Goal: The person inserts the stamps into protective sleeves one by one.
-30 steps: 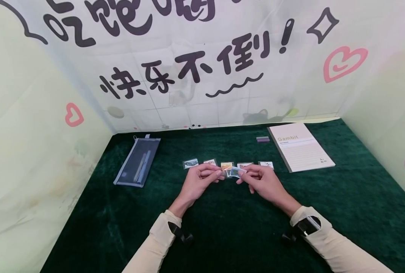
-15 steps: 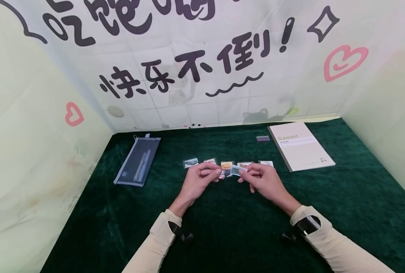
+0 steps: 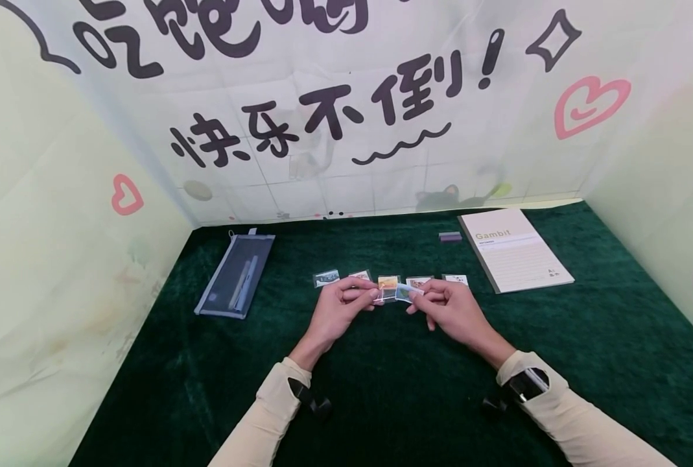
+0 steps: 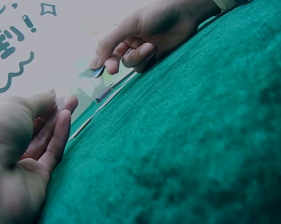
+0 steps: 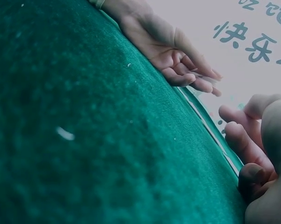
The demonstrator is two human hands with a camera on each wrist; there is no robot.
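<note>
Above the middle of the green cloth, my left hand [image 3: 340, 310] pinches a small clear plastic sleeve [image 4: 51, 114] between thumb and fingers. My right hand [image 3: 454, 312], just across from it, pinches a small blue-green stamp [image 3: 403, 292] by one end. The stamp's free end points toward the sleeve, and in the head view the two lie side by side. Behind the hands runs a row of several sleeved stamps, among them a blue-grey one [image 3: 326, 279], an orange one [image 3: 389, 283] and a white one [image 3: 456, 279]. The fingers partly cover some of this row.
A translucent blue zip pencil case [image 3: 216, 293] with pens inside lies at the left. At the back right are a Gambit notebook [image 3: 521, 263] and a small purple-and-grey block [image 3: 450, 237]. A printed cloth wall [image 3: 334, 194] stands behind the table.
The sleeve and stamp, overlapping in view a second ago, now show slightly apart. The stamp has shifted a little and the sleeve has turned in the left fingers; both arms stay in place.
</note>
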